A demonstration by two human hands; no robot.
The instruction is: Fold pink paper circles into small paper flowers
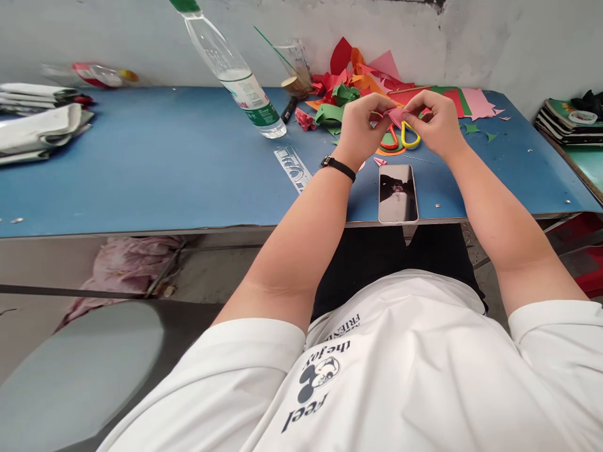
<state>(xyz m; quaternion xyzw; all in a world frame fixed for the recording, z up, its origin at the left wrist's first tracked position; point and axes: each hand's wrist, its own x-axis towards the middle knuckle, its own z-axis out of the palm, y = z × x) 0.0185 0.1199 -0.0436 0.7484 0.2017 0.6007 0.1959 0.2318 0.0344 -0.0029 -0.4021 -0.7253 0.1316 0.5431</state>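
Between my two hands is a small piece of pink paper (397,117), pinched from both sides above the table. My left hand (365,121) has its thumb and fingers closed on the paper's left side. On the other side, my right hand (436,123) pinches it with thumb and index finger. Just under the hands lie scissors with a red and a yellow handle (411,135), their blades hidden. A small pink paper scrap (379,162) rests below them. Nearer to me a phone (398,193) lies flat close to the table edge.
Coloured paper scraps (377,74) heap against the wall. A tall water bottle (245,94) stands left of my hands, near a clear stencil ruler (292,168) and a black marker (289,110). Folded newspapers (42,133) lie far left on the blue table (164,169); notebooks (568,122) are stacked right.
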